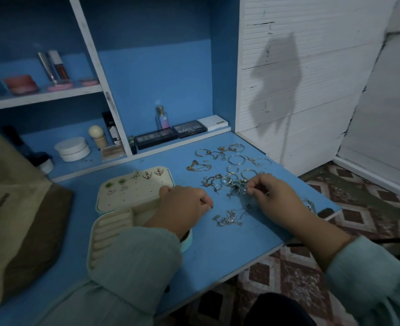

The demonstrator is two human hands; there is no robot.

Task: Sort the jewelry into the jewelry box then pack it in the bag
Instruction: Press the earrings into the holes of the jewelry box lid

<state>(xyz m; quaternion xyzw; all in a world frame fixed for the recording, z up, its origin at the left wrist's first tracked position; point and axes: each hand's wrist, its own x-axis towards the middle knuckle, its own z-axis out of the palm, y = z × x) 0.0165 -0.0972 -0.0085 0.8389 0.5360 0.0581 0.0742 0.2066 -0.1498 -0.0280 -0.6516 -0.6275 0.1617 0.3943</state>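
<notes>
Left hand (182,205) rests curled over the open jewelry box (133,208), fingers pinched on something tiny; right hand (268,196) pinches a small piece beside the rings (232,183) on the worktop (218,243).

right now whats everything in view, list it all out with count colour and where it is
jewelry box: one, cream, open on the blue table, left of centre
earrings: about seven, gold, green and silver, pinned on the box's upright panel
loose jewelry: many pieces, gold and silver hoops, rings and chains, spread on the table right of the box
bag: one, beige and brown, far left on the table
palettes: two, dark, back ledge
perfume bottle: one, clear with pink, behind the palettes
white jar: one, lower left shelf
cosmetics: several, pink and silver, upper left shelf
left hand: one, closed on something tiny, beside the box
right hand: one, pinching a small silver piece at the pile's edge
</notes>
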